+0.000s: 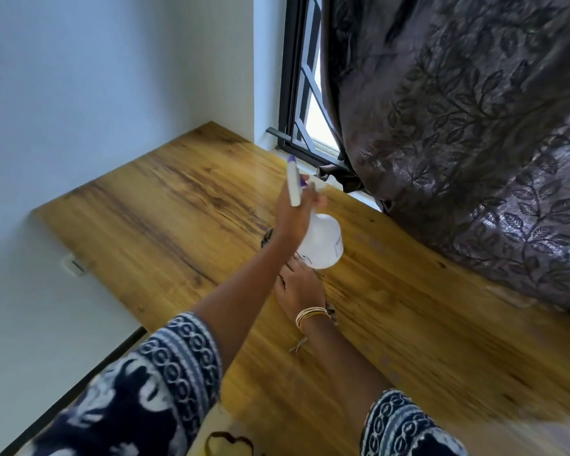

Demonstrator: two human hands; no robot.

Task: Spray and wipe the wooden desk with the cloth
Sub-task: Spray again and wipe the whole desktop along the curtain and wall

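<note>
The wooden desk (165, 209) runs from the near right to a far corner between two white walls. Above its middle, my left hand (292, 217) grips the neck of a translucent white spray bottle (323, 241) with a purple-tipped head; the nozzle points toward the far corner. Just nearer, my right hand (297, 284), with bangles at the wrist, rests on a dark patterned cloth (332, 311) lying on the desk. Most of the cloth is hidden under the hand and the left arm; only its edges show.
A heavy dark leaf-patterned curtain (474, 159) hangs over the desk's right side and lies on its back edge. A black-framed window (301, 93) and white sill sit behind it. A wall socket (74, 264) is left of the desk.
</note>
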